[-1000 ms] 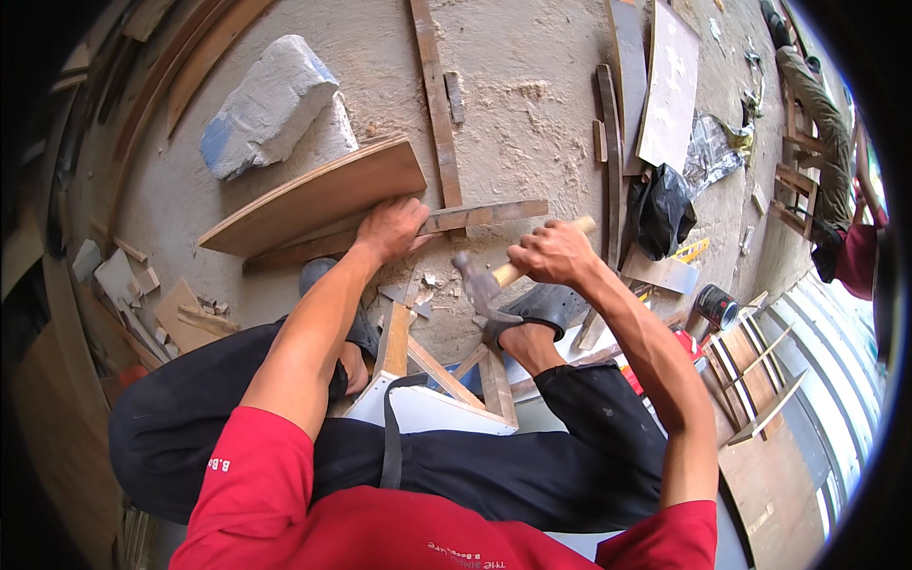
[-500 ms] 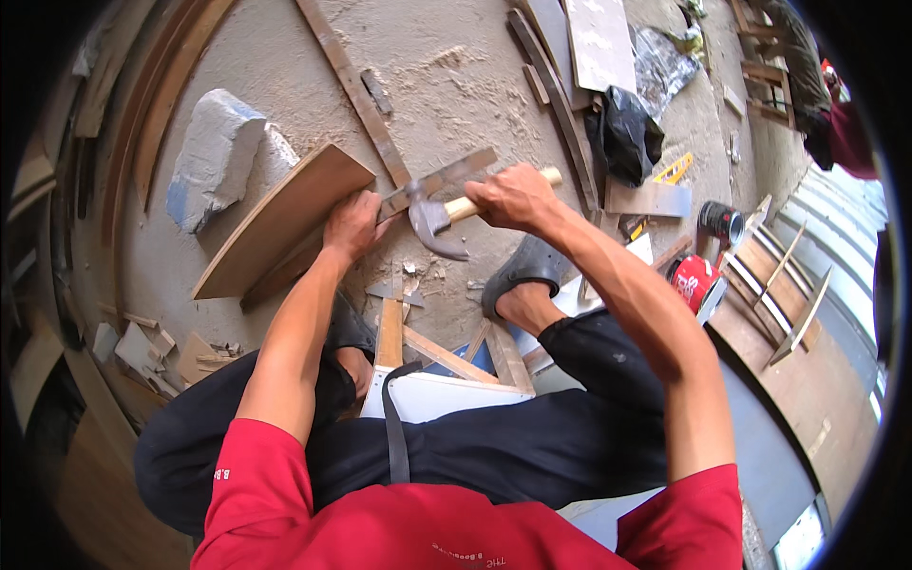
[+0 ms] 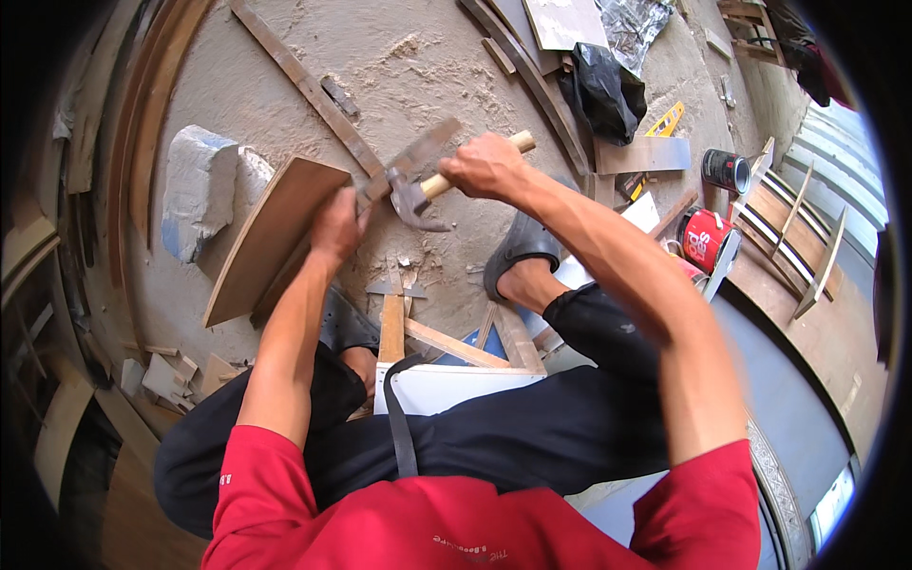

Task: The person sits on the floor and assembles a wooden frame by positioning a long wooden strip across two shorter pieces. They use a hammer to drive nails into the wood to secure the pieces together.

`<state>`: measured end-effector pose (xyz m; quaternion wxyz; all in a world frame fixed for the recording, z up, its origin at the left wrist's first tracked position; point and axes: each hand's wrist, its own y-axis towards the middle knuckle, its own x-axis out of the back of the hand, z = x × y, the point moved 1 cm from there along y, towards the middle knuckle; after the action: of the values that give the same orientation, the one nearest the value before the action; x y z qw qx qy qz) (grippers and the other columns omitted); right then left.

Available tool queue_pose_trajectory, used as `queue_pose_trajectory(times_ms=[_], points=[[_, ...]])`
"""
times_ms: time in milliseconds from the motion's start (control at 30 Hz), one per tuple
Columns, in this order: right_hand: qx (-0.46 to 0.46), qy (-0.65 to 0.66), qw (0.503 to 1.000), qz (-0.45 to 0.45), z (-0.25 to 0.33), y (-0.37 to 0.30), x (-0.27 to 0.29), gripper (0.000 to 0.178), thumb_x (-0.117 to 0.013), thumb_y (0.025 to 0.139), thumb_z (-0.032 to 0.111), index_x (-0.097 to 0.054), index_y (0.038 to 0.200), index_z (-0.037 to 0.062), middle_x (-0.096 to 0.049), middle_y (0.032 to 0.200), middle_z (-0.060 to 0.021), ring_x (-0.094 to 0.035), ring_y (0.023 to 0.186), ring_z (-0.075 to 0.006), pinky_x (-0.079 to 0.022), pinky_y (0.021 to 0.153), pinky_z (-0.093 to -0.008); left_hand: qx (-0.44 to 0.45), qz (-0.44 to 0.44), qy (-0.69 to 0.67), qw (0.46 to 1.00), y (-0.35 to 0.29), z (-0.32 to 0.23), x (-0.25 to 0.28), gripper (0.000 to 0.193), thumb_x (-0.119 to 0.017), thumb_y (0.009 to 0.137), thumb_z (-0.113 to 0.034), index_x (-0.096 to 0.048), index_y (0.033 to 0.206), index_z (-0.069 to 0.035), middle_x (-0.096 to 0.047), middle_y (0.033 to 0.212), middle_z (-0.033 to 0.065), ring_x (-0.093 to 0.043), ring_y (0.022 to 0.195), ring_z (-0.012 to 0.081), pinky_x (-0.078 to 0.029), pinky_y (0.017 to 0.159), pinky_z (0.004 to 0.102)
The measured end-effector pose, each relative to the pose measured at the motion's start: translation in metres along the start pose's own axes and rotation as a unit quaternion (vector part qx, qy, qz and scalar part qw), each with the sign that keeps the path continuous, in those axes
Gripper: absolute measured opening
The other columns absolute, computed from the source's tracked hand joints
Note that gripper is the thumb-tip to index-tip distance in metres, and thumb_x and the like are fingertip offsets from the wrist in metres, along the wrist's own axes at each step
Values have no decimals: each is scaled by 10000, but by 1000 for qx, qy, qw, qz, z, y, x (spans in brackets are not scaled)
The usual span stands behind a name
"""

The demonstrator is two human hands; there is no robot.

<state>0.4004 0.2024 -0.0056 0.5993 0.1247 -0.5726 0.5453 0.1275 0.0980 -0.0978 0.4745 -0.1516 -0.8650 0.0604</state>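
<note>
My right hand (image 3: 483,166) is wrapped round the pale wooden handle of a claw hammer (image 3: 411,202), with its claw pointing toward me. The hammer's head is right beside a short wooden strip (image 3: 425,152), which is blurred; I cannot tell whether they touch. My left hand (image 3: 335,225) is closed round the edge of a brown wooden board (image 3: 275,233) with a curved side, which stands tilted on the floor. The near end of the strip lies by the left fingers, and its joint with the board is hidden.
A pale stone block (image 3: 199,185) sits left of the board. Between my feet is a white-faced wooden frame (image 3: 456,388). To the right are a red can (image 3: 705,237), a dark can (image 3: 726,171) and a black plastic bag (image 3: 605,95). A long plank (image 3: 304,85) lies ahead.
The view has shifted, and the board stands at a steeper angle. The hammer remains beside the strip, which now looks blurred. Both hands keep their holds.
</note>
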Motion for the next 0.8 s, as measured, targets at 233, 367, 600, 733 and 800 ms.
queue_pose_trajectory(times_ms=[233, 367, 600, 733, 800], points=[[126, -86, 984, 91, 2, 11, 2, 147, -590, 886, 215, -608, 760, 142, -611, 559, -50, -653, 542, -242, -516, 470, -387, -73, -29, 75, 994, 5, -1, 5, 360, -778, 788, -315, -546, 930, -80, -580, 878, 145, -586, 836, 378, -485, 697, 488], [-49, 31, 995, -79, -8, 11, 6, 197, -593, 907, 231, -594, 730, 145, -570, 549, -19, -577, 477, -176, -480, 426, -346, -71, -39, 70, 994, -4, 14, 0, 362, -772, 798, -327, -539, 927, -81, -584, 874, 151, -588, 818, 386, -483, 685, 493], [-74, 17, 997, -4, -13, 27, 24, 120, -612, 884, 213, -654, 817, 124, -643, 609, -34, -661, 559, -216, -515, 451, -382, 0, -32, 0, 1000, 8, 12, -2, 359, -766, 810, -328, -537, 924, -77, -583, 850, 160, -590, 783, 396, -480, 657, 498], [22, 1, 997, -68, 2, 20, 14, 121, -599, 889, 217, -640, 799, 148, -649, 604, -47, -679, 589, -217, -512, 457, -391, -67, -43, 72, 994, 8, 4, 14, 372, -768, 810, -340, -530, 912, -72, -582, 850, 148, -588, 810, 380, -478, 669, 482], [139, -57, 989, -6, -1, 27, 19, 115, -594, 893, 210, -636, 800, 156, -645, 596, -42, -680, 595, -209, -500, 445, -392, -72, -48, 69, 994, 10, 2, 13, 372, -769, 808, -338, -531, 910, -71, -582, 853, 146, -586, 813, 376, -480, 677, 480]])
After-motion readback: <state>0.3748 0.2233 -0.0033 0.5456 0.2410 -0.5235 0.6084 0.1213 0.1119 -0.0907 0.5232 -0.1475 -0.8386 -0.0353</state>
